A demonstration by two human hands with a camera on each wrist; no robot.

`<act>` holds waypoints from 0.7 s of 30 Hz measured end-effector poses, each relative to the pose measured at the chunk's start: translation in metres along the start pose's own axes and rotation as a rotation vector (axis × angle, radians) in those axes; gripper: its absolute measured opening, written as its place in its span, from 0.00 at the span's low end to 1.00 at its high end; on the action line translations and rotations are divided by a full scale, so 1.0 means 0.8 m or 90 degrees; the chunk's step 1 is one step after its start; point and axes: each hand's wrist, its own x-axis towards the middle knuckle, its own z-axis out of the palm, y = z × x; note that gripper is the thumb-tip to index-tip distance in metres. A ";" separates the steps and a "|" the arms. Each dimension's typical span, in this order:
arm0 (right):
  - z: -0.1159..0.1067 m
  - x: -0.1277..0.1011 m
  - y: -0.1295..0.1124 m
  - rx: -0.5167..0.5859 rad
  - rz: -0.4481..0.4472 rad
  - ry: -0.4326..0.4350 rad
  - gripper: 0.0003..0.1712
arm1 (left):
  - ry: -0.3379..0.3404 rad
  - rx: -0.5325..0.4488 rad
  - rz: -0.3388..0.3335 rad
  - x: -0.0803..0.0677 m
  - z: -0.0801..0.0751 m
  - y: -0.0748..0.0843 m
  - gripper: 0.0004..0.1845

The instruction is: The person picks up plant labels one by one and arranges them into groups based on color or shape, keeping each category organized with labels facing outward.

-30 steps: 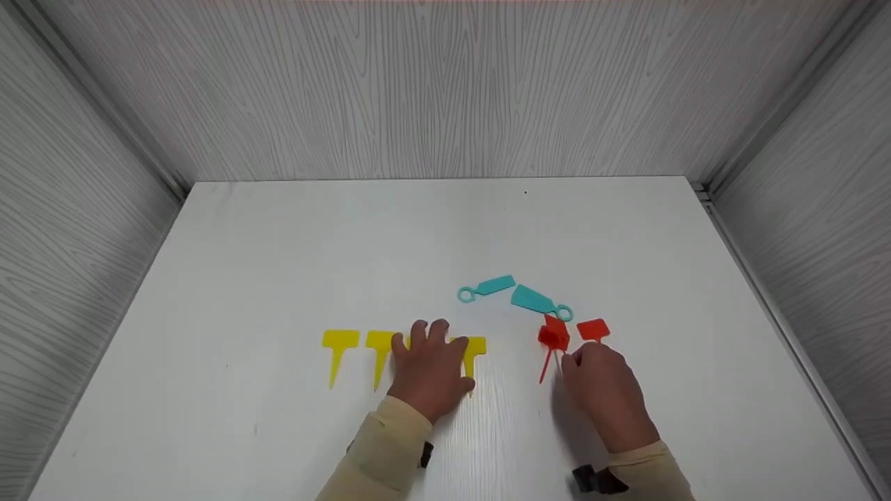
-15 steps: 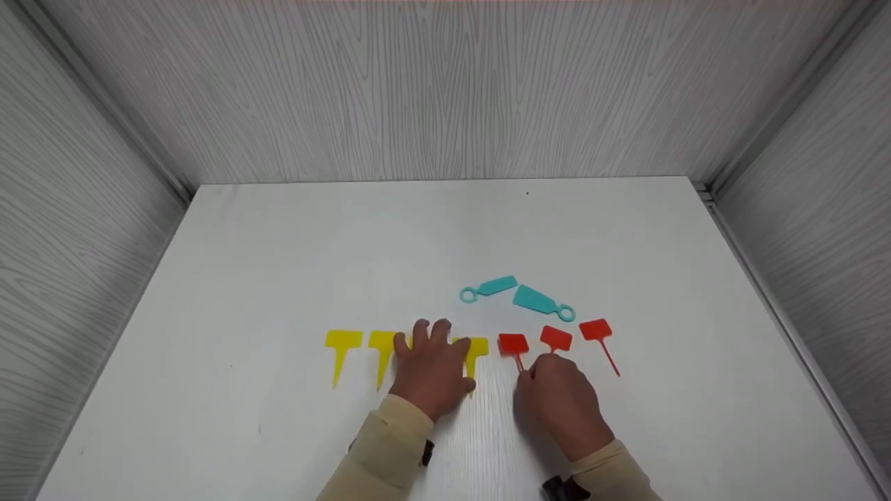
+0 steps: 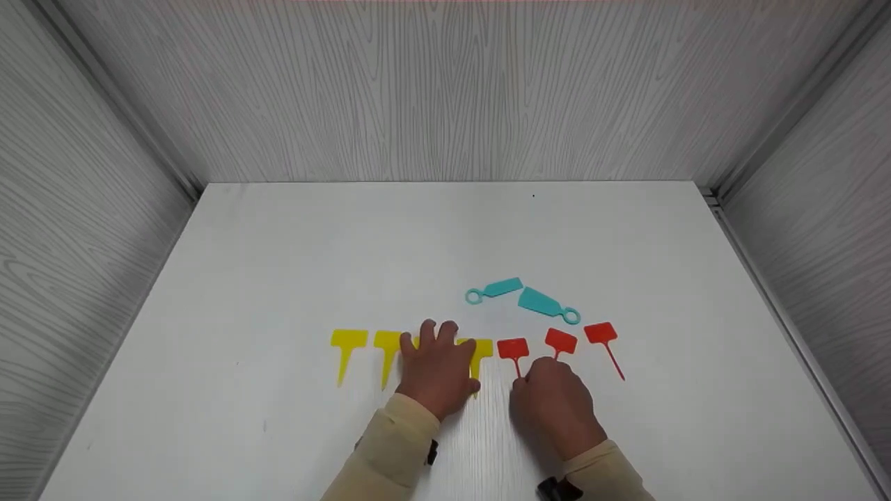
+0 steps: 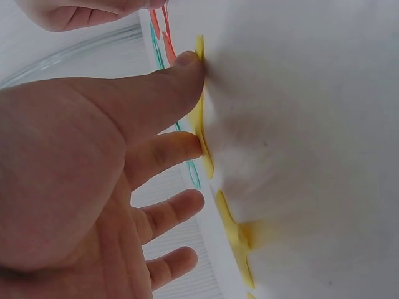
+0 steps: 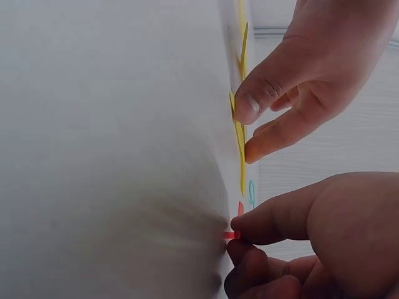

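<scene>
Staged test booth: white tabletop (image 3: 445,229), grey panel walls (image 3: 445,90).

Two teal loop tags (image 3: 522,296) on white table (image 3: 278,278), grey wood-grain walls (image 3: 445,90) around

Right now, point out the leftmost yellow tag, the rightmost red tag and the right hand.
leftmost yellow tag (image 3: 348,339), head view, on its flat head.
rightmost red tag (image 3: 600,332), head view, on its square head.
right hand (image 3: 553,403), head view, on the back of the hand.

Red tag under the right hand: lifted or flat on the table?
Flat. The red tag lies on the table; the right hand pinches its stem at table level in the right wrist view.
</scene>
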 end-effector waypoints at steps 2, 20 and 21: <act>0.000 0.000 0.000 -0.001 0.000 -0.001 0.15 | -0.002 -0.002 -0.002 0.000 0.000 0.000 0.33; -0.012 0.004 0.016 0.034 0.027 0.013 0.15 | 0.002 -0.009 -0.007 0.000 -0.001 0.002 0.32; -0.014 0.005 0.019 0.034 0.030 0.026 0.15 | 0.001 -0.012 -0.006 0.000 -0.001 0.002 0.32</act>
